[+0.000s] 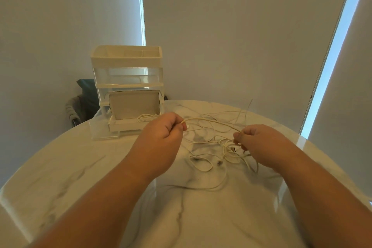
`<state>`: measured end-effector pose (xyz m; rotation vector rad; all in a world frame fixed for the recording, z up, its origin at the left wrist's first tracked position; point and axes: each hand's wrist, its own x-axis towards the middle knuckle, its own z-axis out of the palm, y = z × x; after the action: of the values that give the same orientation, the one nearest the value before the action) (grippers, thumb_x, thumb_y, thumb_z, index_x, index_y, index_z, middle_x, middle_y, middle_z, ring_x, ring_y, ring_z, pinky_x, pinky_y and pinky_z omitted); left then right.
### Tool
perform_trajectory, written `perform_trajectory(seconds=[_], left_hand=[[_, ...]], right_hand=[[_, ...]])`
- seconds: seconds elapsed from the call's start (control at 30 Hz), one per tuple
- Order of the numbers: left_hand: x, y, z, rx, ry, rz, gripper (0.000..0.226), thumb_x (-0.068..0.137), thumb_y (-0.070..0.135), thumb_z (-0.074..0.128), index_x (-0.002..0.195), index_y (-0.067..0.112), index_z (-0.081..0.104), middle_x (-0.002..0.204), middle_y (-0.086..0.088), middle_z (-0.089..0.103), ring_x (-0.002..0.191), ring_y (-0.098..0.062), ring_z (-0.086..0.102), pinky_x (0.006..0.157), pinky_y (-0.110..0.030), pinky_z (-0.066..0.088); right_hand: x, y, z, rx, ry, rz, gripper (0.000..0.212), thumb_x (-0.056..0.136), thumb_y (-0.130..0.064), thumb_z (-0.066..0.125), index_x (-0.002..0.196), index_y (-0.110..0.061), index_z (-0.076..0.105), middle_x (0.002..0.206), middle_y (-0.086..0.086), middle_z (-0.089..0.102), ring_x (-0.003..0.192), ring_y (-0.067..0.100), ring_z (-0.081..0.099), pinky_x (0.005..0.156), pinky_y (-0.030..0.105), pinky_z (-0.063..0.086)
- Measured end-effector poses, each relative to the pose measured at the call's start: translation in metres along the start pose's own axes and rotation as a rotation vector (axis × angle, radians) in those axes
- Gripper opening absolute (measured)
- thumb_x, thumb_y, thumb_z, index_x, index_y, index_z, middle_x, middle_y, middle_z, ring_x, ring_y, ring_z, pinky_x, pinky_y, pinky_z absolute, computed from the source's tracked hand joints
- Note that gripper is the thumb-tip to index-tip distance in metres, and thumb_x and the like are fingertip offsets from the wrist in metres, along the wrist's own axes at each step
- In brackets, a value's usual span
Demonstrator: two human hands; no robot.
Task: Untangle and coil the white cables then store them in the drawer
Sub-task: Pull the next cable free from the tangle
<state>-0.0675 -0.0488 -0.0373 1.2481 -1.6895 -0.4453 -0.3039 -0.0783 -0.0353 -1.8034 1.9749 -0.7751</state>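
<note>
1. My L hand point(164, 129), mid-frame, is pinching one end of a white cable point(211, 122), fingers curled.
2. My R hand point(259, 143), right of centre, is pinching the same strand, which is arching btwn both hands.
3. Other cables are lying in a loose tangle point(219, 151) on the marble table point(80, 167), below & btwn my hands.
4. The drawer point(128, 125), centre-left, is standing open at the organizer point(126, 60) base, w/ a coiled cable point(146, 117) inside.

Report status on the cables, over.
Left hand and right hand each grip one white cable, stretched between them. Tangle loose on table below. Drawer open, one coil inside.
</note>
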Motion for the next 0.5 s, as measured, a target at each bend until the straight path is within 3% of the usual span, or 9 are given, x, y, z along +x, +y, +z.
perform_trajectory(seconds=[0.07, 0.13, 0.2, 0.27, 0.4, 0.43, 0.5], left_hand=[[-0.001, 0.000, -0.001, 0.012, -0.061, -0.034, 0.021, 0.099, 0.022, 0.048, 0.086, 0.027, 0.063, 0.057, 0.023, 0.055, 0.052, 0.004, 0.048, 0.051, -0.017, 0.035], [-0.003, 0.000, 0.002, 0.045, -0.158, -0.054, 0.019, 0.098, 0.025, 0.050, 0.085, 0.026, 0.064, 0.062, 0.014, 0.058, 0.057, 0.000, 0.051, 0.058, -0.026, 0.045], [-0.006, 0.001, 0.007, 0.054, -0.214, -0.064, 0.017, 0.096, 0.025, 0.053, 0.085, 0.025, 0.066, 0.073, 0.007, 0.067, 0.070, -0.009, 0.062, 0.073, -0.035, 0.053], [-0.007, 0.002, 0.011, 0.059, -0.217, -0.053, 0.018, 0.094, 0.021, 0.054, 0.085, 0.025, 0.068, 0.081, 0.006, 0.071, 0.077, -0.010, 0.064, 0.077, -0.036, 0.054], [-0.004, 0.005, 0.012, -0.087, -0.200, -0.129, 0.025, 0.097, 0.011, 0.050, 0.091, 0.023, 0.071, 0.084, 0.007, 0.071, 0.069, 0.001, 0.063, 0.061, -0.015, 0.048], [-0.005, 0.005, 0.013, -0.135, -0.230, -0.161, 0.024, 0.098, 0.010, 0.049, 0.093, 0.020, 0.070, 0.082, 0.006, 0.070, 0.064, 0.001, 0.062, 0.057, -0.014, 0.046], [-0.006, 0.005, 0.015, -0.210, -0.309, -0.210, 0.024, 0.100, 0.011, 0.048, 0.095, 0.018, 0.070, 0.083, 0.006, 0.073, 0.062, -0.005, 0.063, 0.057, -0.025, 0.046]], right_hand=[[-0.003, -0.003, 0.002, -0.070, 0.027, -0.043, 0.022, 0.096, -0.047, 0.056, 0.088, -0.031, 0.068, 0.091, -0.014, 0.068, 0.093, 0.015, 0.062, 0.102, 0.049, 0.043], [-0.010, -0.008, 0.006, 0.016, 0.078, -0.218, 0.007, 0.094, -0.042, 0.061, 0.100, -0.042, 0.063, 0.107, -0.020, 0.061, 0.095, 0.003, 0.058, 0.097, 0.030, 0.045], [-0.020, -0.016, 0.012, 0.168, 0.109, -0.408, 0.022, 0.092, -0.035, 0.066, 0.112, -0.043, 0.063, 0.114, -0.025, 0.056, 0.097, -0.007, 0.056, 0.084, 0.009, 0.039], [-0.024, -0.022, 0.020, 0.241, 0.096, -0.518, 0.020, 0.093, -0.022, 0.065, 0.105, -0.038, 0.069, 0.105, -0.024, 0.064, 0.098, -0.009, 0.057, 0.080, 0.008, 0.040], [-0.020, -0.025, 0.029, 0.350, 0.097, -0.476, 0.022, 0.093, -0.012, 0.063, 0.089, -0.033, 0.069, 0.082, -0.014, 0.068, 0.079, 0.002, 0.062, 0.069, 0.016, 0.048], [-0.020, -0.025, 0.029, 0.365, 0.102, -0.474, 0.019, 0.093, -0.015, 0.064, 0.088, -0.032, 0.068, 0.082, -0.012, 0.068, 0.078, 0.003, 0.061, 0.067, 0.014, 0.047], [-0.022, -0.025, 0.027, 0.320, 0.108, -0.490, 0.011, 0.090, -0.023, 0.069, 0.087, -0.034, 0.068, 0.084, -0.012, 0.066, 0.080, 0.001, 0.059, 0.064, 0.010, 0.044]])
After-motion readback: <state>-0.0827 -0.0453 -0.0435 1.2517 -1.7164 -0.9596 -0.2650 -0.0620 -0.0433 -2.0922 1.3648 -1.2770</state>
